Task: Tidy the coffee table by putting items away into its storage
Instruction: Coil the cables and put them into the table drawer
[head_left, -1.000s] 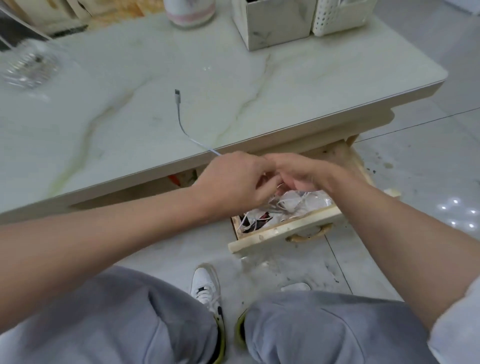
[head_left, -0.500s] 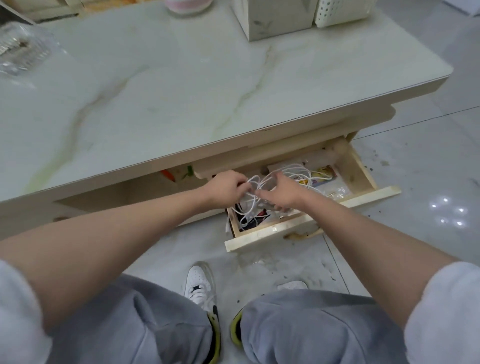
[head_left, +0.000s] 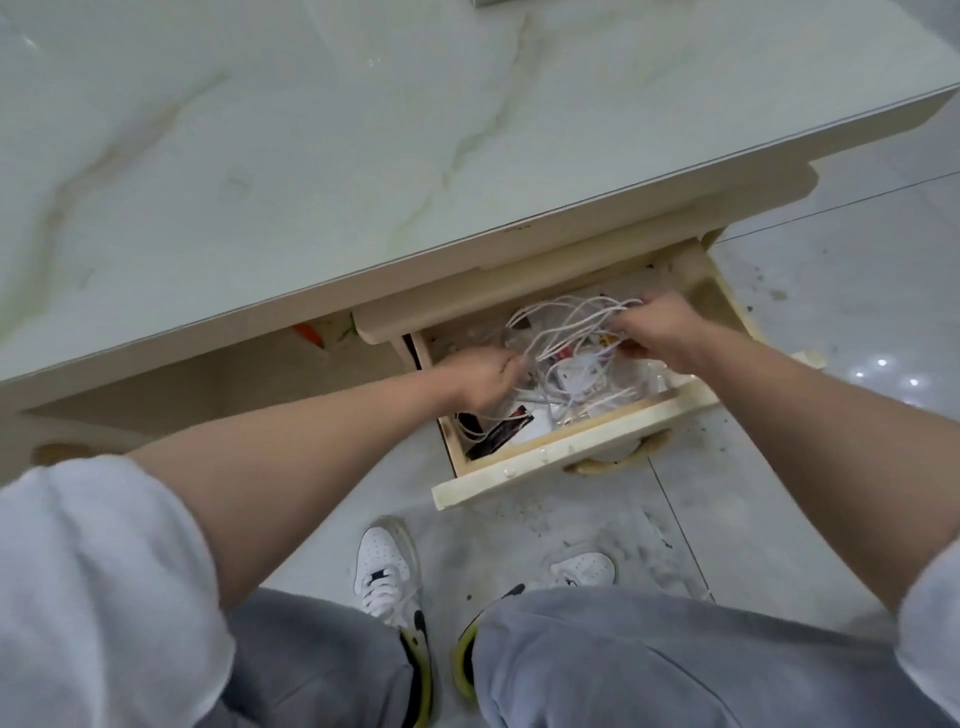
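Both of your hands are inside the open drawer (head_left: 571, 457) under the worktop (head_left: 311, 156). Your left hand (head_left: 480, 376) and your right hand (head_left: 657, 332) each grasp loops of the white cable (head_left: 563, 325). Press the bundle low, toward the far side, so no loop stays over the near edge when you shut it.

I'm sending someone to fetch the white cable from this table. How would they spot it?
Below the marble coffee table, the wooden drawer stands pulled open. The white cable loops between the left hand and right hand, raised above the flat clutter.
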